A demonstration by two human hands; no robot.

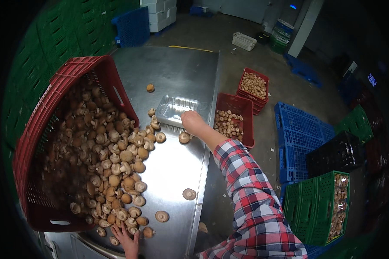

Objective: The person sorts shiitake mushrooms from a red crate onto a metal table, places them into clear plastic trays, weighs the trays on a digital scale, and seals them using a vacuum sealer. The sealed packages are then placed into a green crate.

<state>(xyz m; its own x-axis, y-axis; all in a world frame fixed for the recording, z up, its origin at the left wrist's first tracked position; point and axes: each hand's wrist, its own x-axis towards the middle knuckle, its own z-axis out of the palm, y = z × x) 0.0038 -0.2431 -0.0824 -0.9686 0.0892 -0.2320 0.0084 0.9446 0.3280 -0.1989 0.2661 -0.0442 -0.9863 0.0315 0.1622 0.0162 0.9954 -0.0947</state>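
Note:
A red plastic crate (pixel 74 60) lies tipped on its side on a stainless steel table (pixel 181 168). Shiitake mushrooms (pixel 115 168) spill from its mouth across the metal. Low in the view, my left hand (pixel 128 241) reaches in with fingers spread, its fingertips against mushrooms at the pile's near edge. A clear plastic tray (pixel 176 108) sits further up the table, showing no mushrooms inside. My right hand (pixel 193 122) grips the tray's right near corner, with the fingers partly hidden. A single mushroom (pixel 184 137) lies just below that hand.
Loose mushrooms (pixel 162 216) are scattered near the table's right edge. Beyond it stand a red crate (pixel 235 100) partly filled with mushrooms and a fuller red crate (pixel 253 84). Blue pallets (pixel 301 139) and green crates (pixel 311 207) of packed mushrooms are at right. Green crates (pixel 58 29) form a wall at left.

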